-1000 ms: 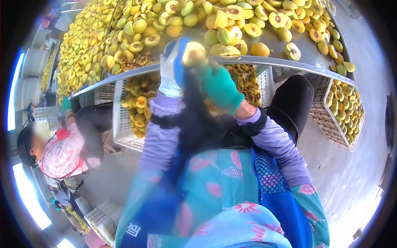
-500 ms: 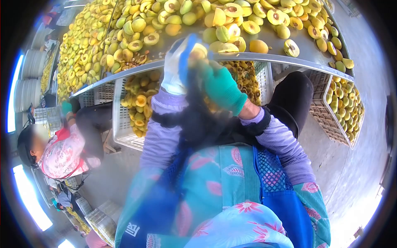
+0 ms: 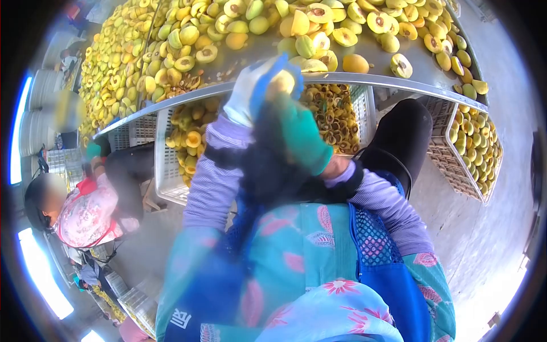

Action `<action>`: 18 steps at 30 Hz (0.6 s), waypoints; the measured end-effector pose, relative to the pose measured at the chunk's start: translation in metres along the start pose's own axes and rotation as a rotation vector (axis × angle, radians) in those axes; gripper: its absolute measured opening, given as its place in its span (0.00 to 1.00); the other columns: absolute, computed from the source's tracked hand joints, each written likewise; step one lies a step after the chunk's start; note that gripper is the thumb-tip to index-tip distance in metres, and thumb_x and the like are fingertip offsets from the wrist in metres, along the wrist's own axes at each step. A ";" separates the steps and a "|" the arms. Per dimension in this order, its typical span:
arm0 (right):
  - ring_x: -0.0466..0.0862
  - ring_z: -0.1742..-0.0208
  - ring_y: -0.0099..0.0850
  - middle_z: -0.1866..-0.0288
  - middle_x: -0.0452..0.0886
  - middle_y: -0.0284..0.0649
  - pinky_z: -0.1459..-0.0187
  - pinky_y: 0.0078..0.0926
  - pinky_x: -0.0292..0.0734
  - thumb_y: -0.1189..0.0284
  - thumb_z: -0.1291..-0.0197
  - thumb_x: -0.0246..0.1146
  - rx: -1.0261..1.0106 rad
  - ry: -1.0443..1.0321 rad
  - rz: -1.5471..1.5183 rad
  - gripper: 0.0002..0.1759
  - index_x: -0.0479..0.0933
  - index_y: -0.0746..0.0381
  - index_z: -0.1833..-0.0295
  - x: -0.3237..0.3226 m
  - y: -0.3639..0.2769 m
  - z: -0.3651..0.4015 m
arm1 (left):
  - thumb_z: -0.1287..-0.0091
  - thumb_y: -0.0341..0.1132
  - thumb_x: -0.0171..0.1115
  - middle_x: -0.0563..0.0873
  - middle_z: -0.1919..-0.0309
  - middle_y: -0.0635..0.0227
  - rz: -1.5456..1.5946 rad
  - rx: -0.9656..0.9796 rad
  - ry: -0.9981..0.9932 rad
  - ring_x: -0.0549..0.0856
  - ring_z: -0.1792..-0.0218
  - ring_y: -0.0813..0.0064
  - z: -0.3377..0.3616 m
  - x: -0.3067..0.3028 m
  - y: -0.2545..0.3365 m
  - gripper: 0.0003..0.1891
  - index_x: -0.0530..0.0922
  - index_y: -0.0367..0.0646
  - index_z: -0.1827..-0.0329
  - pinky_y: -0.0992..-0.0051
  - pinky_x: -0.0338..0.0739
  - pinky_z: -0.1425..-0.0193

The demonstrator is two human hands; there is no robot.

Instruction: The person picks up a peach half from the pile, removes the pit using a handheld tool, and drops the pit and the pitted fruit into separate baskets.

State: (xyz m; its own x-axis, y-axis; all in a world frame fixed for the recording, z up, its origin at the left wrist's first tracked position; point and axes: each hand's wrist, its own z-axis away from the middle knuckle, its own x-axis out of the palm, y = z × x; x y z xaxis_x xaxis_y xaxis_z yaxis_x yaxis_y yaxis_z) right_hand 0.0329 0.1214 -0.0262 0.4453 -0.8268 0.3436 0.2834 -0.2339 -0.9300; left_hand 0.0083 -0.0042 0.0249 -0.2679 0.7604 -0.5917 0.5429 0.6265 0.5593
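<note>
The left hand (image 3: 254,91), in a white and blue glove, has its grip curled around a yellow fruit (image 3: 283,84), held up in the air just before the near edge of the counter (image 3: 364,80). The right hand (image 3: 302,134), in a green glove, presses against the fruit from below with bent fingers. A dark blur hides its grip, so I cannot tell whether it holds a tool or only the fruit. The step in hand looks like opening or pitting this one fruit, since the counter is heaped with halves (image 3: 319,14) and a crate (image 3: 364,108) beneath its edge holds dark-centred pieces. The next move likely calls for a steady left hold while the right hand works the stone free, then a drop at the proper place. Another crate (image 3: 165,171) sits under the counter's left part, and a co-worker (image 3: 85,216) sits off to the left.
</note>
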 end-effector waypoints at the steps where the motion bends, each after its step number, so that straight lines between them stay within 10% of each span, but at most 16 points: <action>1: 0.69 0.84 0.20 0.79 0.73 0.32 0.83 0.21 0.65 0.50 0.31 0.49 0.044 0.000 -0.080 0.26 0.76 0.63 0.53 0.003 -0.007 0.006 | 0.41 0.31 0.58 0.83 0.71 0.65 -0.038 -0.009 0.033 0.82 0.72 0.64 0.001 0.006 0.001 0.04 0.76 0.43 0.66 0.70 0.77 0.66; 4: 0.69 0.86 0.21 0.79 0.72 0.33 0.86 0.21 0.64 0.47 0.32 0.49 0.334 -0.089 -0.458 0.27 0.74 0.61 0.51 0.004 -0.013 0.010 | 0.43 0.31 0.59 0.83 0.73 0.69 -0.074 -0.081 0.122 0.82 0.74 0.68 0.012 0.018 -0.001 0.04 0.77 0.44 0.66 0.73 0.78 0.69; 6: 0.68 0.88 0.21 0.81 0.70 0.32 0.89 0.20 0.61 0.44 0.34 0.49 -0.428 0.033 0.066 0.27 0.73 0.58 0.53 -0.002 0.034 -0.014 | 0.43 0.31 0.59 0.82 0.74 0.70 0.033 -0.207 0.109 0.82 0.74 0.68 0.020 0.024 -0.007 0.04 0.78 0.45 0.66 0.73 0.78 0.68; 8: 0.68 0.88 0.21 0.82 0.69 0.32 0.90 0.19 0.60 0.42 0.35 0.50 -0.465 0.044 0.151 0.27 0.72 0.56 0.55 -0.003 0.033 -0.015 | 0.43 0.31 0.59 0.82 0.75 0.70 -0.262 0.017 0.150 0.82 0.74 0.68 0.015 0.022 0.000 0.04 0.78 0.44 0.67 0.73 0.77 0.69; 11: 0.67 0.88 0.20 0.82 0.70 0.31 0.90 0.18 0.60 0.41 0.37 0.51 0.283 -0.118 -0.271 0.27 0.72 0.55 0.60 -0.009 -0.004 0.004 | 0.41 0.33 0.59 0.82 0.75 0.68 -0.166 -0.067 0.153 0.82 0.74 0.69 0.020 0.025 0.002 0.04 0.78 0.44 0.68 0.74 0.77 0.69; 14: 0.67 0.88 0.20 0.82 0.68 0.29 0.87 0.18 0.62 0.41 0.36 0.50 0.428 -0.246 -0.349 0.26 0.71 0.54 0.63 -0.028 0.018 -0.002 | 0.36 0.35 0.57 0.82 0.75 0.68 0.400 -0.561 0.131 0.83 0.71 0.72 0.017 0.024 0.011 0.07 0.79 0.42 0.68 0.74 0.77 0.69; 18: 0.64 0.86 0.19 0.84 0.63 0.25 0.83 0.20 0.61 0.41 0.34 0.46 0.577 -0.492 -0.814 0.26 0.71 0.52 0.64 -0.028 -0.012 0.012 | 0.29 0.41 0.51 0.83 0.74 0.65 0.632 -0.567 0.090 0.82 0.69 0.76 0.016 0.031 0.009 0.16 0.79 0.37 0.65 0.75 0.77 0.65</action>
State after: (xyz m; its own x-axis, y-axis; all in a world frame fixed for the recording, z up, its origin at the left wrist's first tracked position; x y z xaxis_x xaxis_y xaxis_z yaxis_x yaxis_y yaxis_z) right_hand 0.0275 0.1539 -0.0229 0.1984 -0.2121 0.9569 0.9399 -0.2355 -0.2471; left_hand 0.0177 0.0224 0.0028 -0.1242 0.9916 -0.0353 0.1373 0.0524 0.9891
